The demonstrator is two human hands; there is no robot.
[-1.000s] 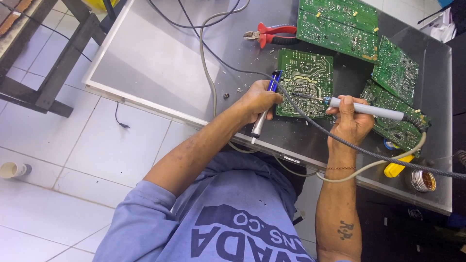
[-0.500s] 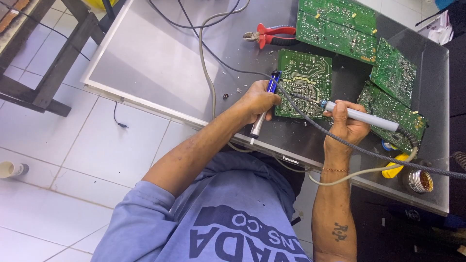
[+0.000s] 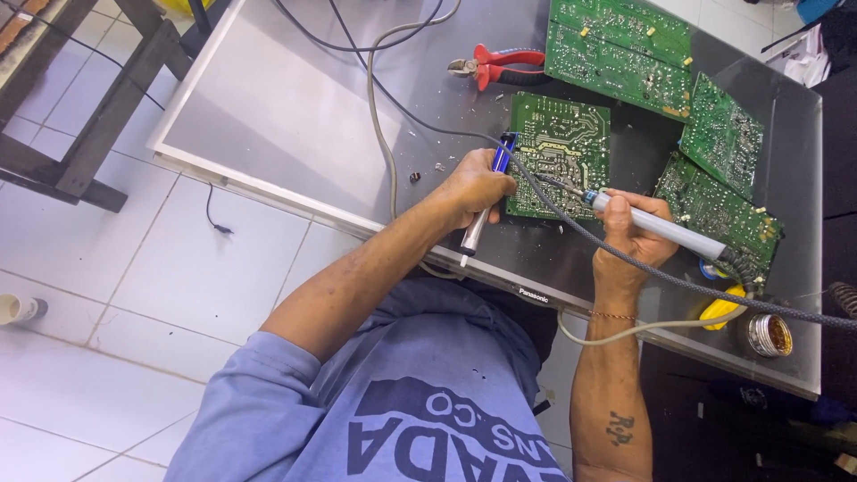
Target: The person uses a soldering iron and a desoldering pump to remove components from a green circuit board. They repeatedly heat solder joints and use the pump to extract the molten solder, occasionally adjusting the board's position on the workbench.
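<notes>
Circuit board, green and solder-side up, lies flat on the grey panel that serves as my bench, between both hands, so each tool reaches the same joint. Three more green boards sit beyond it and to its right, clear of the work. My right hand is closed around the white soldering iron in a pen grip, tip angled down to the board's lower right edge; I cannot tell whether the tip touches a pad. The iron's braided cord trails right, off the board. My left hand is wrapped around the blue-and-silver desoldering pump, nozzle at the board's left edge. Red cutters rest behind it. A small open tin sits by the right edge.
</notes>
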